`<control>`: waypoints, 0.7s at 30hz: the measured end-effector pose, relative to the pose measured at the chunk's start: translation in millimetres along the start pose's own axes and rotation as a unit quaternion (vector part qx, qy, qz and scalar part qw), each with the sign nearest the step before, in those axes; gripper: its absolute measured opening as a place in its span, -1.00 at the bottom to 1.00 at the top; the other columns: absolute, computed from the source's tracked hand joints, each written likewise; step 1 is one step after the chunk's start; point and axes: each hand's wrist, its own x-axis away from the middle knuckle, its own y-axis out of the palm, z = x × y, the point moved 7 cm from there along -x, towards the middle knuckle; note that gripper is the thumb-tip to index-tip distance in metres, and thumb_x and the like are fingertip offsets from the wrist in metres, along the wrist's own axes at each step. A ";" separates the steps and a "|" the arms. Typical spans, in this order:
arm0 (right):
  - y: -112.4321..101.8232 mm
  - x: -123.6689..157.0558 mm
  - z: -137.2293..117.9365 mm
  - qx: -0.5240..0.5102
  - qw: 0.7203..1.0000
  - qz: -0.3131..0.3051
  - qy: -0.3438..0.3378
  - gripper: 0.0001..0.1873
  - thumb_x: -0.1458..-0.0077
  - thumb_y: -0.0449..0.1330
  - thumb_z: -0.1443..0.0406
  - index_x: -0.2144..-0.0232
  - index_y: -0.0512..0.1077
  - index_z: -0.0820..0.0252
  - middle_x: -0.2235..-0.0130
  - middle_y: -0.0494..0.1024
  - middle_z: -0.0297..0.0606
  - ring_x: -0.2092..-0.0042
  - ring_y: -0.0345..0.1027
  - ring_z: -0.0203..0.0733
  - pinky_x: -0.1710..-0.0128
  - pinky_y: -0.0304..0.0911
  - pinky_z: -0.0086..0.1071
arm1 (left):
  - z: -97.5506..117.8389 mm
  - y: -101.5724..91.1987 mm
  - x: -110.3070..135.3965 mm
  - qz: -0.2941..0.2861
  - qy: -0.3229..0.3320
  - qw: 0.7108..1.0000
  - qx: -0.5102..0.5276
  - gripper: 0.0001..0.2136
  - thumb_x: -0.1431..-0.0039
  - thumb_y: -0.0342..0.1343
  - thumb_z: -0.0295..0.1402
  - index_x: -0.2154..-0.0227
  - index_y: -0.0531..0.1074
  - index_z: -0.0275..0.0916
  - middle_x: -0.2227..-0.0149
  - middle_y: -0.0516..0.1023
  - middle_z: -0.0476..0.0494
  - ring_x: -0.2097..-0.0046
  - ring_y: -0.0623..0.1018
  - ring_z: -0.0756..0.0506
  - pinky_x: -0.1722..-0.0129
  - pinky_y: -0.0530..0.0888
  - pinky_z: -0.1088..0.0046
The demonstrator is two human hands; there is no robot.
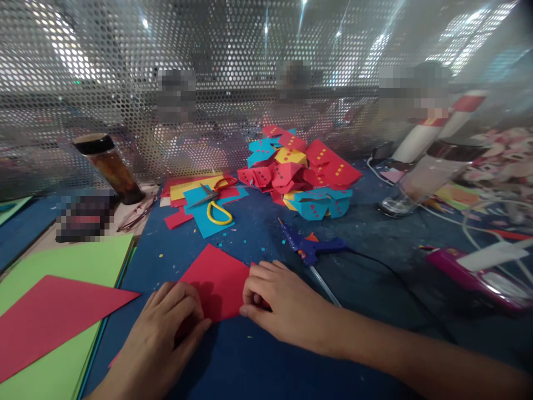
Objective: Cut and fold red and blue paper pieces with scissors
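Observation:
A red sheet of paper (222, 283) lies on the blue table between my hands. My left hand (169, 325) has its fingers curled over the sheet's left corner, thumb pointing inward. At the right corner my right hand (278, 300) is closed on the paper, fingers bent and thumb below; the corner itself is hidden. Beyond the right hand rests a blue glue gun (310, 244) with a clear glue stick (325, 286) out of its back. Scissors (214, 203) with one red and one yellow handle lie on blue, red and yellow paper scraps further back.
Folded paper pieces with small coloured squares (287, 166) are piled at the back. Left are green sheets (112, 253) under red paper (50, 322), and a dark-lidded bottle (112, 166). Right are a clear bottle (428, 175), a magenta device (474, 278) and cables. Perforated metal (229, 72) stands behind.

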 end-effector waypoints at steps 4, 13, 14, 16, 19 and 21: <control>-0.2 0.1 0.1 0.002 1.000 0.009 -0.003 -0.80 -0.10 0.31 0.29 0.48 0.35 0.18 0.34 0.43 -0.40 0.24 0.24 -0.25 0.22 0.04 -0.33 | 1.0 -0.6 -1.3 0.003 0.005 1.000 -0.003 -0.87 -0.28 0.07 -0.36 0.42 0.35 -0.15 0.32 0.45 -0.04 0.24 0.42 -0.16 0.22 0.36 0.26; -0.3 -0.7 -0.4 0.010 1.000 0.004 -0.002 -0.82 -0.09 0.31 0.29 0.46 0.38 0.19 0.34 0.44 -0.40 0.27 0.23 -0.26 0.24 0.02 -0.33 | 1.0 -0.3 -2.2 0.005 0.007 1.000 -0.005 -0.88 -0.28 0.07 -0.36 0.41 0.34 -0.16 0.32 0.45 -0.05 0.24 0.41 -0.16 0.25 0.37 0.27; -0.3 -0.7 -0.6 0.011 1.000 0.002 -0.003 -0.82 -0.09 0.31 0.29 0.46 0.38 0.19 0.34 0.44 -0.39 0.27 0.23 -0.26 0.24 0.02 -0.33 | 1.0 -0.5 -2.0 0.005 0.006 1.000 -0.005 -0.88 -0.28 0.07 -0.36 0.41 0.34 -0.16 0.32 0.45 -0.05 0.24 0.41 -0.16 0.25 0.37 0.27; -0.2 -0.5 -1.0 0.011 1.000 -0.001 -0.002 -0.82 -0.10 0.30 0.29 0.45 0.38 0.19 0.34 0.44 -0.39 0.27 0.23 -0.26 0.24 0.02 -0.33 | 0.9 -0.6 -1.5 0.003 0.006 1.000 -0.004 -0.88 -0.28 0.07 -0.36 0.40 0.34 -0.16 0.31 0.45 -0.05 0.23 0.41 -0.16 0.24 0.37 0.26; -0.4 0.4 -0.9 0.010 1.000 -0.001 0.000 -0.82 -0.11 0.30 0.29 0.45 0.37 0.18 0.34 0.44 -0.38 0.27 0.23 -0.25 0.23 0.02 -0.33 | 1.1 -1.0 -0.8 0.004 0.007 1.000 -0.006 -0.88 -0.28 0.07 -0.35 0.40 0.34 -0.16 0.31 0.45 -0.05 0.23 0.42 -0.15 0.22 0.37 0.25; -0.5 0.9 -0.6 0.009 1.000 0.001 0.001 -0.83 -0.11 0.30 0.30 0.45 0.37 0.19 0.34 0.44 -0.39 0.27 0.23 -0.26 0.23 0.02 -0.32 | 1.3 -1.2 -0.8 0.005 0.005 1.000 -0.007 -0.88 -0.28 0.07 -0.35 0.40 0.34 -0.16 0.31 0.45 -0.05 0.24 0.42 -0.15 0.23 0.38 0.26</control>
